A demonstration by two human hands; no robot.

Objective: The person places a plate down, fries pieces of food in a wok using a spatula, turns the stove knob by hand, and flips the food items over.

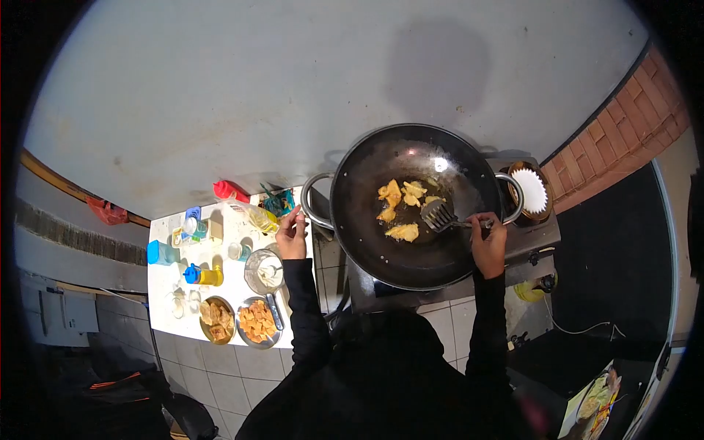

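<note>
A wide black wok [359, 242] with two metal loop handles sits on the stove. Several pieces of golden, battered food [402, 232] lie in a little oil at its middle. My right hand [489, 246] grips a slotted spatula [438, 215] by its handle, over the right side of the wok. The spatula's head is down in the wok, right beside the food pieces. My left hand [292, 236] is raised just left of the wok's left handle [306, 198], thumb and forefinger apart. Whether it touches the handle I cannot tell.
On the white table [165, 301] at left stand a plate of orange-brown pieces [257, 321], a bowl of larger pieces [217, 320], a knife [274, 312], a batter bowl [264, 273] and several bottles. A paper-lined basket [531, 192] stands right of the wok. A wall rises behind.
</note>
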